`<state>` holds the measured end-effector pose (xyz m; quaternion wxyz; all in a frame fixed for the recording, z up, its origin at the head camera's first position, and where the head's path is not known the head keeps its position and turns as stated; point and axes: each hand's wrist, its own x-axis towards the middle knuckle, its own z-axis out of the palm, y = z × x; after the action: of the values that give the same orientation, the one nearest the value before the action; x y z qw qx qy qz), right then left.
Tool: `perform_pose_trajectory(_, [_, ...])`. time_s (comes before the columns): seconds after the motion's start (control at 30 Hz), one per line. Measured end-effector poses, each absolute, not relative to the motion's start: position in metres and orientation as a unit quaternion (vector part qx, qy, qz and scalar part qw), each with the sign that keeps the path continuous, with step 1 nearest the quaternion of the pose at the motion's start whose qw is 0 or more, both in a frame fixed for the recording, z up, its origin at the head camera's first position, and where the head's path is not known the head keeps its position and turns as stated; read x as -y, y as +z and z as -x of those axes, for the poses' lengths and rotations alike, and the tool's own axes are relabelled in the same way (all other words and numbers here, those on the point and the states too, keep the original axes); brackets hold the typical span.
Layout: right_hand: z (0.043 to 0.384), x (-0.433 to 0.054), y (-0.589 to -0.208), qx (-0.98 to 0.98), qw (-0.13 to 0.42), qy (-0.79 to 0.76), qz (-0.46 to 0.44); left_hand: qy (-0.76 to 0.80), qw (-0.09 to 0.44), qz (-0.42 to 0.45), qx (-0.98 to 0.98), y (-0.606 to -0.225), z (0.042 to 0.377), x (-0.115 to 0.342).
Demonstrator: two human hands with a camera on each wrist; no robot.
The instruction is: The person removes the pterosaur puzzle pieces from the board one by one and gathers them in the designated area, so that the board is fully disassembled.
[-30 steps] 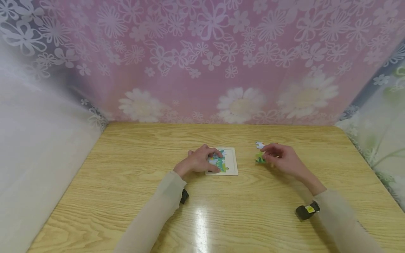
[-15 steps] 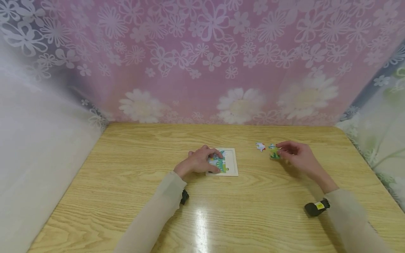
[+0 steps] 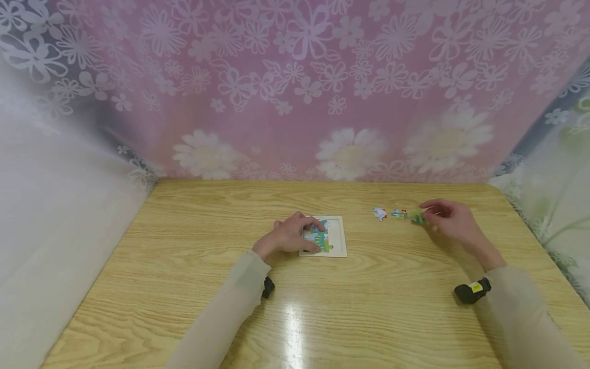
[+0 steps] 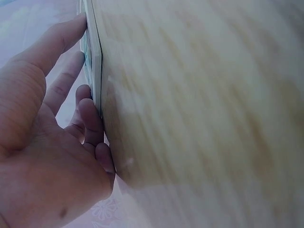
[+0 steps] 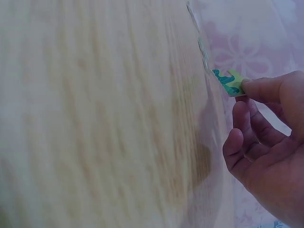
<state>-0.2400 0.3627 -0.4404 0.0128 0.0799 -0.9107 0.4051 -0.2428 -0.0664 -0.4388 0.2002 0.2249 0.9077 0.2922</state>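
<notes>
Just now, the green puzzle piece (image 3: 418, 217) has been carried farther to the right by the right hand (image 3: 454, 223). A second ago it was held on the near side of the white puzzle piece (image 3: 380, 213), which was partly hidden; half a second ago it was held in front of the blue and red puzzle piece (image 3: 398, 213). Both of these are now left uncovered on the table (image 3: 161, 256), with the green one held just beyond them at the right end of the line. Whether one piece or two overlapping ones lie in the middle cannot be settled at this size.

In the right wrist view, the green piece is seen pinched between thumb and forefinger, with the other fingers bent clear of it. By contrast, no change is shown at the left hand (image 3: 290, 233): its thumb and forefinger are kept spread apart over the joined pieces (image 3: 321, 238) in the puzzle board (image 3: 337, 238).

As for the work, it can be judged that the board has not been advanced by this shift: the green piece has been taken away from it, and its right side is left unfilled
</notes>
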Motion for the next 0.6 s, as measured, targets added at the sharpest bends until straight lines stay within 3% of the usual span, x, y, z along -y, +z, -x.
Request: perform_pose_trajectory(0.6, [0.258,-0.372,-0.446,0.938,0.028,0.339,-0.072,0.291,0.203,-0.234,-0.905,-0.437,0.242,0.067])
